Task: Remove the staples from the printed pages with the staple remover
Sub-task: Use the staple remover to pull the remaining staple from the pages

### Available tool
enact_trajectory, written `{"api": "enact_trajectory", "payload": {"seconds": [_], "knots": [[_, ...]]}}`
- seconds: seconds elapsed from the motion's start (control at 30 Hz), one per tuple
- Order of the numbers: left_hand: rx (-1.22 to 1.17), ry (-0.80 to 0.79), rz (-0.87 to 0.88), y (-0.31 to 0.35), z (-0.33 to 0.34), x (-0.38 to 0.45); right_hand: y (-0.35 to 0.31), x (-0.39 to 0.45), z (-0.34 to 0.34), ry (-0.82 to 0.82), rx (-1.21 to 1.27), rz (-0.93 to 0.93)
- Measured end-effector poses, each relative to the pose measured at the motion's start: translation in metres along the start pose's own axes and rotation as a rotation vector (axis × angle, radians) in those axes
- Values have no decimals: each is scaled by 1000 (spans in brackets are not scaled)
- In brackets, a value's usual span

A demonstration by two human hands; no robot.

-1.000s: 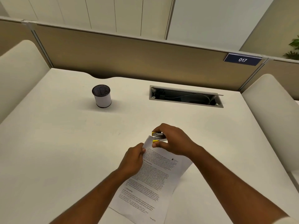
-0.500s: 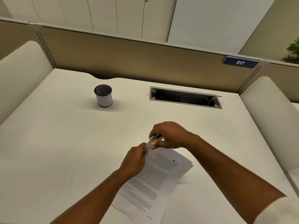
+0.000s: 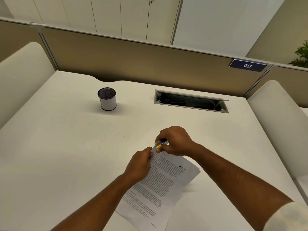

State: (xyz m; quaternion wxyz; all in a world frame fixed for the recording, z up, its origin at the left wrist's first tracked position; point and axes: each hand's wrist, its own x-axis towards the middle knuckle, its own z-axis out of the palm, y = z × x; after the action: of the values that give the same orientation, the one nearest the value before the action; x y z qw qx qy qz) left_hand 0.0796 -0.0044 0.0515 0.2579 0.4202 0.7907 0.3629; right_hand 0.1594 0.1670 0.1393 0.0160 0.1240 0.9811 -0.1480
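Observation:
The printed pages (image 3: 160,184) lie slanted on the white desk (image 3: 66,155), their top-left corner lifted. My left hand (image 3: 139,165) pinches that corner between thumb and fingers. My right hand (image 3: 175,141) grips a small staple remover (image 3: 160,144) with yellow and metal parts, its jaws at the same corner just above my left fingers. The staple itself is hidden by my fingers and the tool.
A white-and-black mesh pen cup (image 3: 107,99) stands at the back left of the desk. An open cable tray slot (image 3: 190,101) is set into the desk at the back right. A beige partition (image 3: 150,64) with a "017" label (image 3: 247,65) closes the far edge.
My right hand with the staple remover has turned and come down closer to the pinched corner. My left hand keeps its pinch. The view has shifted slightly downward.

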Motion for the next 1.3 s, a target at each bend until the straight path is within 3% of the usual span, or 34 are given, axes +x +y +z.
{"api": "enact_trajectory", "payload": {"seconds": [0.3, 0.67, 0.83, 1.17, 1.3], "knots": [[18, -5, -12, -1, -5, 4, 7, -6, 2, -118, 113, -15], [85, -12, 3, 8, -2, 11, 20, -10, 4, -97, 157, 32], [94, -29, 4, 10, -1, 13, 20, -9, 5, -50, 94, 28], [112, -32, -11, 11, 2, 20, 15, -12, 20, 224, -22, -26], [119, -40, -25, 8, 2, 18, 18, -12, 16, 119, 82, 3]]}}
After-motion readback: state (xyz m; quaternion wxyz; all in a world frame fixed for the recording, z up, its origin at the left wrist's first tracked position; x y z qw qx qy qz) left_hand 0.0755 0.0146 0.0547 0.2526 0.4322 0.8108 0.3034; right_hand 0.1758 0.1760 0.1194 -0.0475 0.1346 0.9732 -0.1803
